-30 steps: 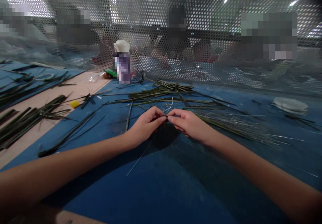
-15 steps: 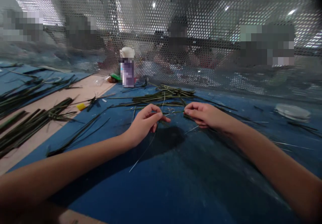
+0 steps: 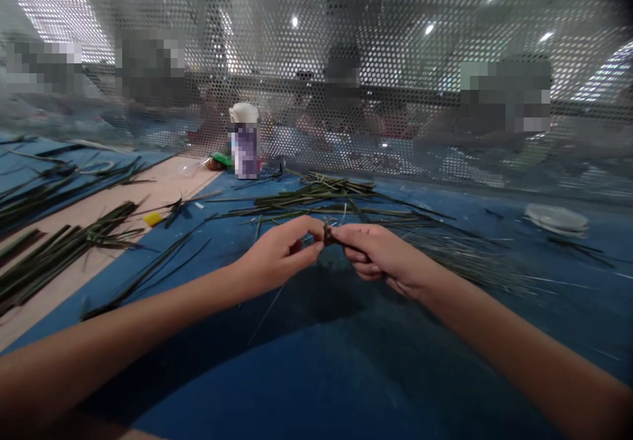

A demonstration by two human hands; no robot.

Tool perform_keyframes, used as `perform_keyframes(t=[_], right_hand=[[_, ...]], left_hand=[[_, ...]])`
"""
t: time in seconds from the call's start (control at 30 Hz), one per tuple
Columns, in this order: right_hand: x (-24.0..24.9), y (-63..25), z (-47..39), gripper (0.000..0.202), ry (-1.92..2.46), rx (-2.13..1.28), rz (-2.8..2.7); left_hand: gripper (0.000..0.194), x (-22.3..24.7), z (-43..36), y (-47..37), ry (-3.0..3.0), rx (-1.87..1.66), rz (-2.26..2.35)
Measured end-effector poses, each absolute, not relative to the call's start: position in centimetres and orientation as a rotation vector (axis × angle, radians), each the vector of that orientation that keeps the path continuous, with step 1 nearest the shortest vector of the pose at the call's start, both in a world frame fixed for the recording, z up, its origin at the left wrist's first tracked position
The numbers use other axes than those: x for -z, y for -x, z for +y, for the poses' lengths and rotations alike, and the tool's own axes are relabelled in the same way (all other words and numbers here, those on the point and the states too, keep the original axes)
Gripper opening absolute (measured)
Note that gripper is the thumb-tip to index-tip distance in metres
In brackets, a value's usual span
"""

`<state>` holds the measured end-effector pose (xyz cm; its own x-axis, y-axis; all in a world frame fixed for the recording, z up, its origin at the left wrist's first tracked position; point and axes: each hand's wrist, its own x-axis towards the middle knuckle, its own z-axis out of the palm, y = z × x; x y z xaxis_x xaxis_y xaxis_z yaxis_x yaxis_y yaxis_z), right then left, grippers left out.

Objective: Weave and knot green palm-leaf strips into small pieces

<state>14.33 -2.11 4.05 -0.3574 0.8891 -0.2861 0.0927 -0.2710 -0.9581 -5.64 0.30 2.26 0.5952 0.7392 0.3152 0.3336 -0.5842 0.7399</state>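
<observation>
Over the blue tabletop [image 3: 237, 387], my left hand [image 3: 284, 252] and my right hand [image 3: 380, 252] meet almost fingertip to fingertip. Between them is a small dark green-brown piece [image 3: 327, 234], which looks like a folded leaf strip. The thumb and forefinger of my left hand pinch its left end. My right hand is closed on its other side, with the fingers curled under. A thin pale wire [image 3: 267, 313] trails down from below my left hand, and a short wire end [image 3: 345, 212] sticks up behind the fingers. How wire and strip join is hidden.
Behind my hands lies a heap of long green leaf strips [image 3: 316, 192]. More strips [image 3: 93, 242] cover the left side. A white-lidded bottle [image 3: 244, 150] stands before a perforated metal screen [image 3: 395, 44]. Clear round lids [image 3: 556, 219] lie right; a yellow piece [image 3: 153, 219] lies left.
My right hand has moved left to meet my left hand, and the gap between them has closed. The strip is now gripped between both hands. The view has shifted slightly.
</observation>
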Motion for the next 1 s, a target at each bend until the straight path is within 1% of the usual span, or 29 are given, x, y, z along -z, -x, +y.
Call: perform_keyframes(t=[0.13, 0.23, 0.43, 0.5, 0.6, 0.7, 0.83, 0.9, 1.0], right_hand=[[-4.6, -14.0, -2.7, 0.027, 1.135, -1.837, -1.239], [-4.5, -13.4, -2.9, 0.029, 1.097, -1.846, -1.167], [-3.9, -13.1, -2.5, 0.021, 1.179, -1.712, -1.225], [-3.7, -13.1, -2.5, 0.022, 1.23, -1.656, -1.307], [-3.4, -12.9, -2.9, 0.028, 1.243, -1.676, -1.383], [-3.2, -12.7, -3.0, 0.03, 1.247, -1.672, -1.389], [-2.9, -12.5, -2.5, 0.028, 1.343, -1.556, -1.457], [-2.7, -12.5, -2.3, 0.026, 1.363, -1.388, -1.589], [-2.6, -12.5, -2.5, 0.024, 1.373, -1.048, -1.799]], left_hand=[[0.009, -3.0, -0.3, 5.5, -2.422, -0.844, 0.731], [0.008, -3.3, -0.8, 5.5, -2.492, -0.821, 0.755], [0.018, -3.2, -1.7, 5.5, -2.739, -0.62, 0.982], [0.021, -3.1, -2.0, 5.4, -2.882, -0.531, 1.049], [0.021, -2.8, -2.6, 5.2, -3.101, -0.427, 1.123], [0.023, -2.5, -3.0, 5.1, -3.262, -0.434, 1.15], [0.023, -2.4, -3.2, 5.2, -3.319, -0.48, 1.149], [0.022, -2.3, -3.1, 5.3, -3.322, -0.528, 1.124], [0.018, -2.0, -2.7, 5.6, -3.255, -0.607, 1.061]])
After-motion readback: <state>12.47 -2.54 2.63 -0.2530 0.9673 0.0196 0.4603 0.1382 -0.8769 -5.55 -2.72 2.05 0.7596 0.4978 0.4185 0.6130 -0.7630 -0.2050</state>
